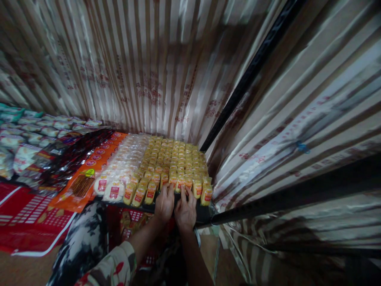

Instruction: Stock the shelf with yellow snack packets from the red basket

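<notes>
My left hand (164,203) and my right hand (185,209) are side by side at the front edge of a dark shelf (203,214). Their fingers reach forward, fairly straight, against the front row of small yellow snack packs (178,159) with red labels. The left fingertips touch a pack (172,179) near the middle of that row. Just right of it, the right fingertips press on the lower part of another pack (188,182). Both thumbs are mostly hidden, and no pack is visibly lifted. The yellow packs stand close together in several rows running back to the wall sheet.
White round packs (114,191), orange bags (79,186), dark shiny packets (65,159) and pale bags (26,157) lie leftward. Red baskets (32,214) stand below in front. A black post (247,75) rises at the right corner, before striped sheeting (143,59). My patterned knee (86,234) is near.
</notes>
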Available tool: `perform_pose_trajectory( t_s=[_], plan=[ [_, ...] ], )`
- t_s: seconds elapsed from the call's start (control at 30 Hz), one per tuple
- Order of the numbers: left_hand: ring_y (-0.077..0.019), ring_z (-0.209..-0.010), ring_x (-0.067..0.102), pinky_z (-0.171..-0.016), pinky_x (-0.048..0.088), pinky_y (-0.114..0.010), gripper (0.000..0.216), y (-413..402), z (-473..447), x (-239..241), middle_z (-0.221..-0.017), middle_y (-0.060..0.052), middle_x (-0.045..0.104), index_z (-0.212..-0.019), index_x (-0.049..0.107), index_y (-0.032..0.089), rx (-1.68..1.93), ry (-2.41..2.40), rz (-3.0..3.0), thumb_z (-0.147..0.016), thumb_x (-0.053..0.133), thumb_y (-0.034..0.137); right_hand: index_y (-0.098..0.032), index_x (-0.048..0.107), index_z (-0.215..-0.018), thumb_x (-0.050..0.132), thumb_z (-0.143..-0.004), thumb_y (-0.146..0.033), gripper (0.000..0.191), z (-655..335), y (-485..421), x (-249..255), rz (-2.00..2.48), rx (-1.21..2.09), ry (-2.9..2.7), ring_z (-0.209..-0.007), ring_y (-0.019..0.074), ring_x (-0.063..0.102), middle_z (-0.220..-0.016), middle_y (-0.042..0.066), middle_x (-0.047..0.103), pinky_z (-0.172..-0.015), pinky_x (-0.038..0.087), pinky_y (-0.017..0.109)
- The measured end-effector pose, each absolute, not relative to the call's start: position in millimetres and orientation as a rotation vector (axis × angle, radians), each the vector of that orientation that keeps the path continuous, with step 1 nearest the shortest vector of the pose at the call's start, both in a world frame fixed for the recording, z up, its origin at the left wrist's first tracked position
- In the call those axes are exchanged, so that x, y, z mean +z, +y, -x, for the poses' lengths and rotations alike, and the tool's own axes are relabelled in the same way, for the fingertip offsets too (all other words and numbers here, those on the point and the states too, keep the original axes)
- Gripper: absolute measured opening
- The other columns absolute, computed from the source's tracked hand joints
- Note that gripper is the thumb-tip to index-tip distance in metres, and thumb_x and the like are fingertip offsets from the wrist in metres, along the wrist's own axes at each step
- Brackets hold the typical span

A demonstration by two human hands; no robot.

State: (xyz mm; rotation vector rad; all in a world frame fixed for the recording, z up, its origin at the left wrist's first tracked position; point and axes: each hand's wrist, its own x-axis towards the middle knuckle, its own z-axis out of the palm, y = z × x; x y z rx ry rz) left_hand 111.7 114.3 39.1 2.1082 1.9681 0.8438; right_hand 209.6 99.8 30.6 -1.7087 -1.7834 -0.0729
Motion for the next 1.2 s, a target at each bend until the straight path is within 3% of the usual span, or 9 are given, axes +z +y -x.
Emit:
perform_pose_trajectory(
  t_s=[0.63,1.0,1.2],
  plan=[
    [-0.0218,-0.115,0.050,-0.090,0.049,-0.033,0.050,113.8,-110.3,36.8,-0.127,-0.015,0.044,-0.129,0.040,0.014,0.951,1.832,-2.142,-0.080,0.036,0.003,-0.023,0.038,-0.134,0.035,-0.078,-0.008,0.058,-208.3,100.9,32.5,1.681,-0.046,-1.793,-0.122,0.0211,0.036,-0.131,0.008,0.043,-0.096,0.040,0.039],
    [-0.0198,-0.114,0.049,-0.091,0.047,-0.033,0.052,110.4,-108.0,38.8,-0.124,-0.012,0.045,-0.128,0.039,0.017,0.976,1.775,-2.103,-0.078,0.036,0.003,-0.021,0.044,-0.130,0.034,-0.083,-0.014,0.049,-208.4,100.6,29.9,1.646,-0.081,-1.753,-0.120,0.0220,0.036,-0.127,0.010,0.046,-0.095,0.039,0.042],
    [-0.0193,-0.112,0.049,-0.092,0.047,-0.034,0.051,111.1,-107.0,43.7,-0.122,-0.011,0.045,-0.127,0.041,0.018,0.975,1.726,-2.115,-0.077,0.039,0.005,-0.017,0.040,-0.131,0.031,-0.084,-0.016,0.048,-208.6,101.3,29.6,1.613,-0.029,-1.752,-0.119,0.0216,0.036,-0.125,0.011,0.048,-0.097,0.036,0.042]
  ],
)
